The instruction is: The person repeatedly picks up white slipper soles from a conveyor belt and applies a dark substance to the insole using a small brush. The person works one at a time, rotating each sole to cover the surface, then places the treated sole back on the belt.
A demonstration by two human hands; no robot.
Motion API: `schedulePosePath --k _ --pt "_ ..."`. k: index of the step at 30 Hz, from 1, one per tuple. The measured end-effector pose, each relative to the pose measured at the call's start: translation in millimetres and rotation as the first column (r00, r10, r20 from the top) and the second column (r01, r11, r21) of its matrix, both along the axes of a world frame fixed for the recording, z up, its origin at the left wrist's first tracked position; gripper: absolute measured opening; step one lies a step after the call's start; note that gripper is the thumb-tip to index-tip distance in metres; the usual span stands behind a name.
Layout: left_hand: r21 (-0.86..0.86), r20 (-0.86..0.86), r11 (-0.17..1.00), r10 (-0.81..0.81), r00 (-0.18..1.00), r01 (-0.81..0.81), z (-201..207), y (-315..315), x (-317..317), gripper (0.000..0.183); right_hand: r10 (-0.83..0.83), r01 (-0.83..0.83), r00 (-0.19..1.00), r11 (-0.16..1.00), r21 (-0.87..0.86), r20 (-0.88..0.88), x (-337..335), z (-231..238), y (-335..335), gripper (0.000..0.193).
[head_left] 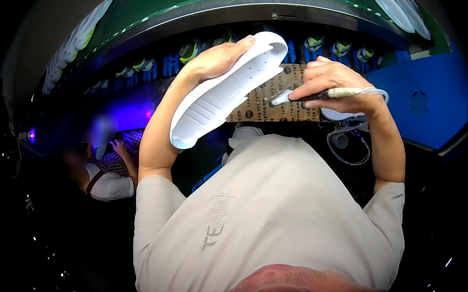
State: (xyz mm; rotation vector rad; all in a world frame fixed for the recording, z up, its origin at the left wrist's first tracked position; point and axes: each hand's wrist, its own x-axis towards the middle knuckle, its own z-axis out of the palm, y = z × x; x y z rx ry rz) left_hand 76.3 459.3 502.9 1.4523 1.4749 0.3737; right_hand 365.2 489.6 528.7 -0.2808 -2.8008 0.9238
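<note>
A white shoe sole [220,100] is in my left hand [217,60], tilted with its hollow, ribbed inner side facing me. My fingers curl around its far end, the thumb on the rim, and its near end rests by my left forearm. Between the fingers of my right hand [337,85] is a brush [315,96] with a dark handle, its pale tip pointing left, apart from the sole. A clear tube [372,91] runs from the handle's back end. Below the brush lies a printed brown cardboard sheet [267,109].
A white rounded object [342,116] sits under my right wrist, near a looped clear tube [349,161]. Shoe uppers [313,43] on blue supports line the back. White soles [397,12] lie on a green shelf [199,1]. A blue panel [422,97] stands right; a co-worker [111,174] is left.
</note>
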Motion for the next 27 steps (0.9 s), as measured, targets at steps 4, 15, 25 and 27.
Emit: schedulePosePath --k 4,15,25,27 --pt "-0.097 0.569 0.968 0.246 0.785 -0.233 -1.1 26.9 -20.9 0.073 -0.197 0.162 0.950 0.974 -0.158 -0.243 28.5 5.8 -2.2 0.029" --pt "0.642 0.080 0.526 0.678 0.731 -0.558 74.0 166.9 -252.8 0.070 -0.388 0.286 0.901 0.868 -0.406 -0.193 33.5 -18.6 -27.1 0.033" --pt "0.597 -0.746 0.771 0.636 0.199 -0.223 8.3 72.0 -380.7 0.072 -0.541 0.470 0.836 0.615 -0.633 0.095 73.4 -53.9 -62.0 0.030" --pt "0.610 -0.744 0.765 0.642 0.183 -0.204 5.2 60.4 -392.1 0.072 -0.528 0.437 0.849 0.666 -0.604 0.032 68.8 -58.0 -61.1 0.030"
